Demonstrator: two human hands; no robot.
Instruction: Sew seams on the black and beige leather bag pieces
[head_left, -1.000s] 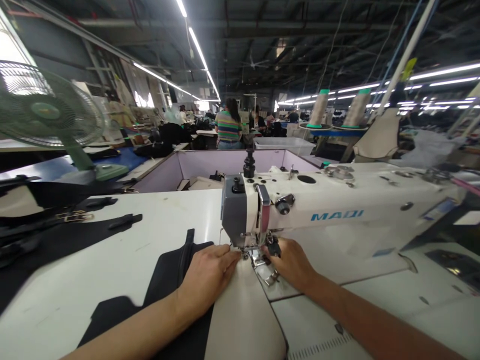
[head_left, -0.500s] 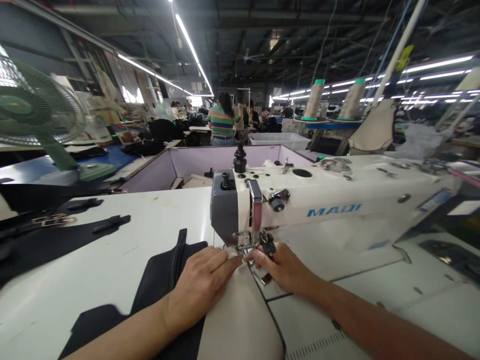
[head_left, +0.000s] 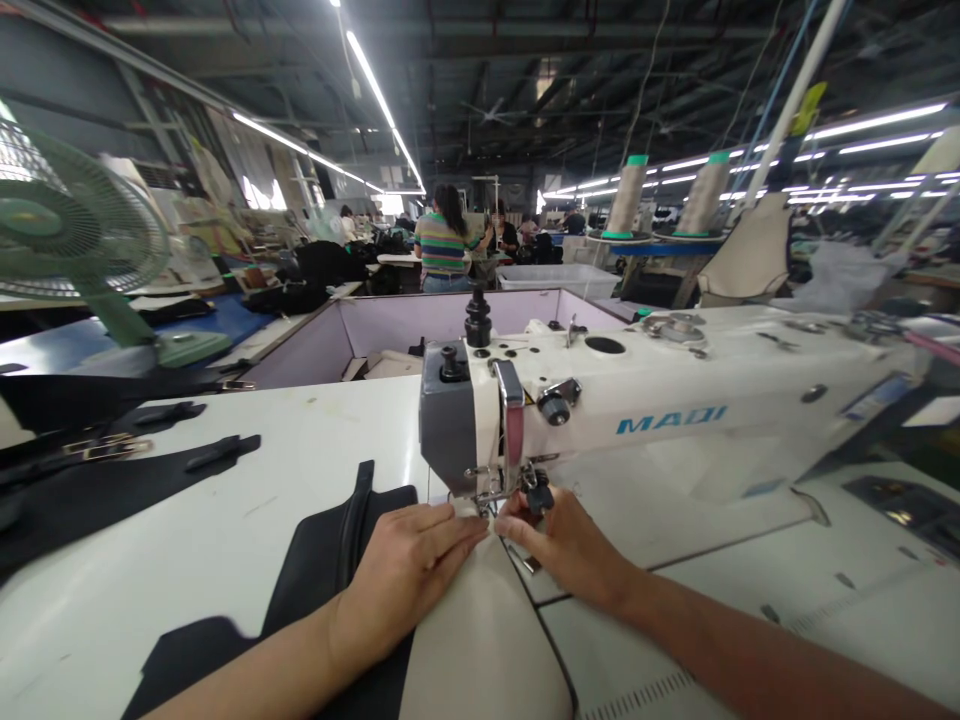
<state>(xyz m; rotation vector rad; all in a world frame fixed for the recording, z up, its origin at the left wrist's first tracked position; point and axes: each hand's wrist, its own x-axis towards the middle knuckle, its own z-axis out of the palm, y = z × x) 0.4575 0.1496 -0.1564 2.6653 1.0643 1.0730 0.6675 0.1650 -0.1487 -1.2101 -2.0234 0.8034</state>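
A white sewing machine stands on the white table. A cream fabric piece lies under its presser foot, over a black piece with a zipper. My left hand lies flat on the cream fabric, fingers stretched toward the needle. My right hand rests just right of the foot, its fingers pinched together on the fabric's edge.
Black cut pieces with metal buckles lie at the table's left. A green fan stands far left. A lilac bin sits behind the machine, two thread cones at right. A person in a striped shirt works far back.
Both hands have drawn slightly closer together at the presser foot. My view has shifted a little, so the machine sits further left in frame.
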